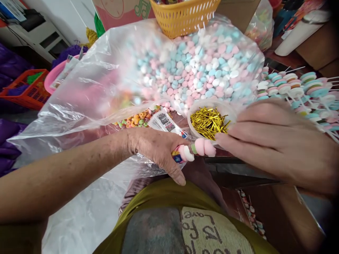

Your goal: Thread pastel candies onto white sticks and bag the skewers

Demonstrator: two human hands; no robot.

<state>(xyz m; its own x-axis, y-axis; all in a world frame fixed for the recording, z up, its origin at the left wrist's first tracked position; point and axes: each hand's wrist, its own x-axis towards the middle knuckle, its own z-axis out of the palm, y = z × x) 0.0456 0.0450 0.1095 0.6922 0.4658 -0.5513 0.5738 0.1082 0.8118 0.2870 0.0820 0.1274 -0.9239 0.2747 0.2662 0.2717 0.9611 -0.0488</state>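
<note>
My left hand (156, 148) is closed round a marshmallow skewer, with a colourful printed label beside the thumb. Pink and white marshmallows (202, 147) and a green piece of candy stick out past its fingers to the right. Close to the skewer's tip is my right hand (270, 141), blurred, its fingers drawn together in a pinch; whatever they hold is too smeared to make out. Just behind the fingertips stands a clear plastic bowl (191, 124) of gold twist ties (209, 122). Printed labels (167, 121) lie in a small stack left of the bowl.
A large clear plastic bag (106, 67) of pink, blue and white marshmallows (185, 76) spreads across the table. Ring-shaped candies (136, 119) lie in front of it. Finished-looking marshmallow skewers (296, 88) are piled at right. Behind stands a yellow basket (182, 17).
</note>
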